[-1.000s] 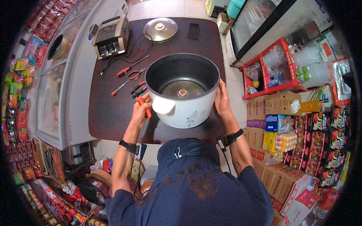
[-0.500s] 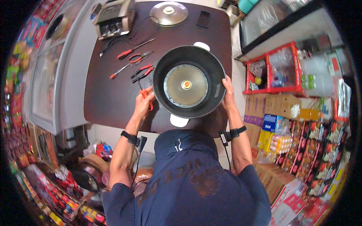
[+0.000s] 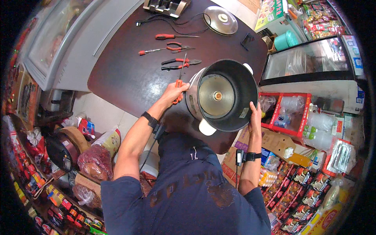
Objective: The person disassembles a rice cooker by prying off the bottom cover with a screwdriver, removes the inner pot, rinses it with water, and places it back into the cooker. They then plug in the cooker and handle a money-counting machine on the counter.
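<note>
Spreading ahead of the person at 12 o'clock, a dark brown surface (image 3: 129,70) has a white rice cooker body (image 3: 239,90) at its 4 o'clock side, tilted, its dark round mouth facing the viewer. Around the cooker, a banknote counter (image 3: 166,6) sits at 11 o'clock and a silver lid (image 3: 221,24) at 12. The right hand (image 3: 255,113) grips it at 4 o'clock, thumb by the rim, other fingers mostly hidden. At 9 o'clock the left hand (image 3: 173,94) has its fingers wrapped round an orange-handled screwdriver (image 3: 179,83), near the cooker's wall. Combination pliers (image 3: 187,62) lie at 10, needle-nose pliers (image 3: 181,48) toward 11.
</note>
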Demonstrator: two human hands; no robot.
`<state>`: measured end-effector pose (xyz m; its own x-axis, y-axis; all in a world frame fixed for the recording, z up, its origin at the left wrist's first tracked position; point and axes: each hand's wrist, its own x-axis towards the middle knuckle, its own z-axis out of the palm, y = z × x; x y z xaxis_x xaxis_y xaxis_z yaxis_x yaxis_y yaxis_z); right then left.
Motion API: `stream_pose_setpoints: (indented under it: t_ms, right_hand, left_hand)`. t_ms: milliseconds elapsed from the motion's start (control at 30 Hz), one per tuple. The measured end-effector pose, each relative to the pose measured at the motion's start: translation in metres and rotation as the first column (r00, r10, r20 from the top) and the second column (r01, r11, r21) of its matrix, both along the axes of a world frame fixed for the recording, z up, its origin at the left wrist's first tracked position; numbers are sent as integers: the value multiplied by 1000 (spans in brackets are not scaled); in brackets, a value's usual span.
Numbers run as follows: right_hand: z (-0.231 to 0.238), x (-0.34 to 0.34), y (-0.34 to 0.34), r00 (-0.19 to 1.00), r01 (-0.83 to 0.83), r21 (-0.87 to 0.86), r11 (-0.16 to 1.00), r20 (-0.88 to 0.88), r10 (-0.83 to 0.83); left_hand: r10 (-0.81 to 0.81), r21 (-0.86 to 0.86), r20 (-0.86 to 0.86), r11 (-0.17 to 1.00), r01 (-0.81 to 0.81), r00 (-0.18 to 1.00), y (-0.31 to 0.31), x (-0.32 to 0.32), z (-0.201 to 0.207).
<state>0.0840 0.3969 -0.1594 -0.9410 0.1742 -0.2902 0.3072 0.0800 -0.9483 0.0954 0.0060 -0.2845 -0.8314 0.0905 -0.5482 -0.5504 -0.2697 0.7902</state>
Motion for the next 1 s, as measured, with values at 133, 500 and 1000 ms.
stream_pose_setpoints:
  t_ms: [133, 500, 1000]
  right_hand:
    - [-3, 2, -4, 999, 50, 51, 997, -20, -49]
    - [-12, 1, 7, 996, 83, 175, 981, -3, -84]
    - [-4, 4, 5, 997, 74, 366, 928, -14, -73]
  left_hand:
    - [-38, -43, 28, 998, 39, 999, 1, -26, -1]
    - [-120, 9, -12, 993, 120, 993, -5, -52, -16]
    - [-196, -68, 28, 978, 197, 980, 4, -79, -13]
